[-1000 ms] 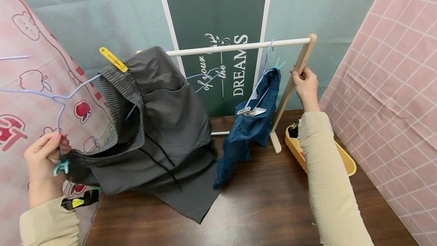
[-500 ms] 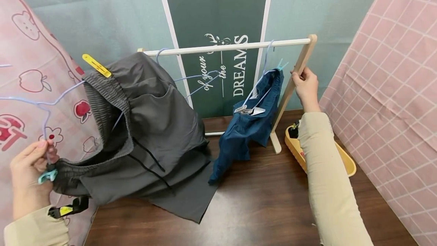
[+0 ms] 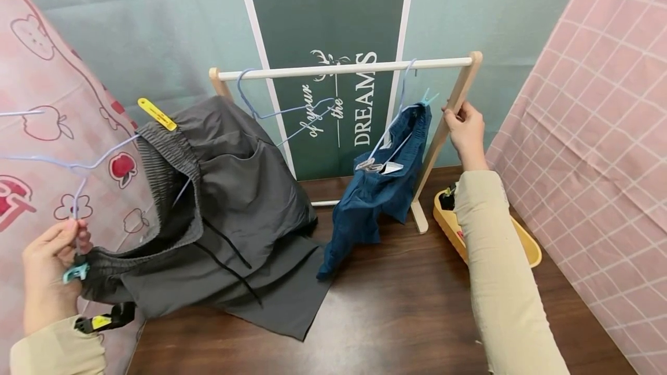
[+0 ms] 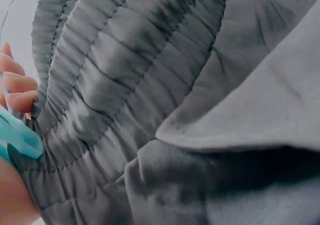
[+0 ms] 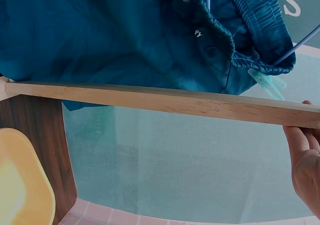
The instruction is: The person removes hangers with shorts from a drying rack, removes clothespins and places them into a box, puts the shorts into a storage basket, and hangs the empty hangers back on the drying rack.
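Observation:
In the head view my left hand (image 3: 49, 271) pinches one end of a lavender clothes hanger (image 3: 109, 152). Dark grey shorts (image 3: 239, 161) hang from it, their elastic waistband gaping and two black drawstrings dangling. A yellow clip (image 3: 157, 114) stands on the far side of the waistband, and a teal clip (image 3: 76, 272) sits by my left fingers. My right hand (image 3: 466, 132) grips the wooden right post (image 3: 443, 126) of a small clothes rack. Near that post, blue shorts (image 3: 383, 190) hang on the rail from another hanger, with a light-blue clip at the waistband.
The rack's white rail (image 3: 344, 69) also carries a lavender hanger (image 3: 289, 111), partly behind the grey shorts. To the right of the rack, a yellow tray (image 3: 528, 242) stands on the brown table (image 3: 385, 317), partly covered by my right sleeve. Printed cloths surround the table.
My left hand has moved left and a little down, drawing the grey shorts away from the rail, whose left end now shows. It then came slightly back right. The right hand stays on the post.

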`<act>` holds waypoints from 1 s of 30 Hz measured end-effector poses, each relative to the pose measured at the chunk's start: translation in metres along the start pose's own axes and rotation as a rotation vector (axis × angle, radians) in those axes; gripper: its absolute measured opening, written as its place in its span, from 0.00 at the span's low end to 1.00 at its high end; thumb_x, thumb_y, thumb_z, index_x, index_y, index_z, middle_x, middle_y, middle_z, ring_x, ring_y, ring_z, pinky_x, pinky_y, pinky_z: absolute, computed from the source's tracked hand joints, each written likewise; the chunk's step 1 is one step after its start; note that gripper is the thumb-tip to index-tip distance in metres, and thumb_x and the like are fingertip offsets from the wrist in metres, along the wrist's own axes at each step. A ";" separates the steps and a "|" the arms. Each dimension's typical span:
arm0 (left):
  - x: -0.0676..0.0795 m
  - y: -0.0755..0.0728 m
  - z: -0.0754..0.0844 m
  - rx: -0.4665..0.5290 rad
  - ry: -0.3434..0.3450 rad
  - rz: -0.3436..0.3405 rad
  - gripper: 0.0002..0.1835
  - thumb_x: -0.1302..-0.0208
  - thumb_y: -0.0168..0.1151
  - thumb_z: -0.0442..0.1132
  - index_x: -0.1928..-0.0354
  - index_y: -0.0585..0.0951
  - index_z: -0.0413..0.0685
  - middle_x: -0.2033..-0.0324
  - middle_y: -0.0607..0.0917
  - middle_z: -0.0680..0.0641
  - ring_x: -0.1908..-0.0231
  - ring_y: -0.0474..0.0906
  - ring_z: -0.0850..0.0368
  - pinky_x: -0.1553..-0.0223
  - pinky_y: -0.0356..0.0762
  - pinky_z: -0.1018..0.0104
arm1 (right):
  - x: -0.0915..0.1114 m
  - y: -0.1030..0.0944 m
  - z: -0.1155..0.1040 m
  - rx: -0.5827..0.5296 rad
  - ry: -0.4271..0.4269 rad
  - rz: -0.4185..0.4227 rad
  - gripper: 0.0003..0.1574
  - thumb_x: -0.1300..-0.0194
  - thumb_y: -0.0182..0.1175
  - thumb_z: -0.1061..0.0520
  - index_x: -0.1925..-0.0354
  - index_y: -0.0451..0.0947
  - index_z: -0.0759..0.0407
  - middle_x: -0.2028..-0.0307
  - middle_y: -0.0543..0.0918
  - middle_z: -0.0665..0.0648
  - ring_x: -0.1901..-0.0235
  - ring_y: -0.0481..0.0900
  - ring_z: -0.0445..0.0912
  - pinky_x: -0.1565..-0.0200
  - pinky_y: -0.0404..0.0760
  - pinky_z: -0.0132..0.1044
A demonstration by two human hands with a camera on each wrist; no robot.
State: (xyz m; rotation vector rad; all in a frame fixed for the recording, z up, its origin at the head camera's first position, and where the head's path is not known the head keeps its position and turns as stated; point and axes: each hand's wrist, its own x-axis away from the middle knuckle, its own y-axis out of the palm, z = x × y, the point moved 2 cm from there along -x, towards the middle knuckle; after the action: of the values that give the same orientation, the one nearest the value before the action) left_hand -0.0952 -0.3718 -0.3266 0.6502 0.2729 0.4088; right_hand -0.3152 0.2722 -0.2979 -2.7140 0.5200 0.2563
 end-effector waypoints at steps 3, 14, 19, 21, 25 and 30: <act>0.000 -0.004 0.000 0.000 -0.013 0.034 0.16 0.32 0.47 0.26 0.72 0.84 0.31 0.79 0.86 0.44 0.82 0.78 0.57 0.80 0.70 0.72 | 0.000 0.000 0.000 0.002 -0.003 -0.001 0.24 0.29 0.48 0.51 0.38 0.70 0.56 0.40 0.77 0.61 0.39 0.74 0.49 0.36 0.72 0.42; -0.002 -0.018 -0.004 0.026 -0.093 0.007 0.18 0.30 0.44 0.26 0.70 0.84 0.31 0.79 0.86 0.43 0.81 0.78 0.56 0.81 0.69 0.71 | 0.001 0.000 -0.001 0.011 -0.014 0.003 0.24 0.29 0.48 0.51 0.38 0.70 0.57 0.40 0.77 0.62 0.39 0.74 0.50 0.37 0.72 0.44; -0.003 -0.018 -0.008 -0.023 -0.133 0.007 0.17 0.31 0.46 0.27 0.71 0.85 0.34 0.79 0.87 0.45 0.81 0.79 0.58 0.81 0.70 0.71 | 0.001 0.000 0.000 0.010 -0.012 0.003 0.24 0.29 0.48 0.52 0.39 0.70 0.57 0.40 0.77 0.62 0.39 0.74 0.50 0.37 0.72 0.43; -0.004 -0.017 -0.009 -0.047 -0.149 0.016 0.17 0.31 0.48 0.27 0.71 0.86 0.35 0.79 0.87 0.46 0.82 0.79 0.58 0.81 0.71 0.71 | 0.001 0.000 0.000 0.011 -0.011 0.002 0.23 0.29 0.48 0.52 0.39 0.70 0.57 0.40 0.77 0.62 0.39 0.74 0.49 0.37 0.72 0.43; -0.005 -0.016 -0.011 -0.110 -0.167 0.028 0.15 0.33 0.52 0.28 0.72 0.87 0.37 0.79 0.87 0.48 0.82 0.79 0.59 0.81 0.71 0.71 | 0.001 0.000 0.000 0.002 -0.013 0.001 0.23 0.29 0.48 0.52 0.39 0.71 0.57 0.40 0.77 0.62 0.40 0.75 0.49 0.37 0.72 0.43; -0.005 -0.017 -0.015 -0.231 -0.181 0.056 0.11 0.36 0.58 0.29 0.72 0.88 0.41 0.81 0.87 0.51 0.82 0.78 0.62 0.80 0.72 0.74 | 0.001 0.000 0.000 -0.007 -0.017 0.002 0.23 0.28 0.48 0.52 0.39 0.71 0.57 0.40 0.77 0.62 0.41 0.75 0.49 0.37 0.72 0.43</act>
State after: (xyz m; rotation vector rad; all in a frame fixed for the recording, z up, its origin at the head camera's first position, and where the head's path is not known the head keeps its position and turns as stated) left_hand -0.1002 -0.3783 -0.3482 0.4648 0.0339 0.4252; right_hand -0.3148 0.2720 -0.2985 -2.7157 0.5173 0.2818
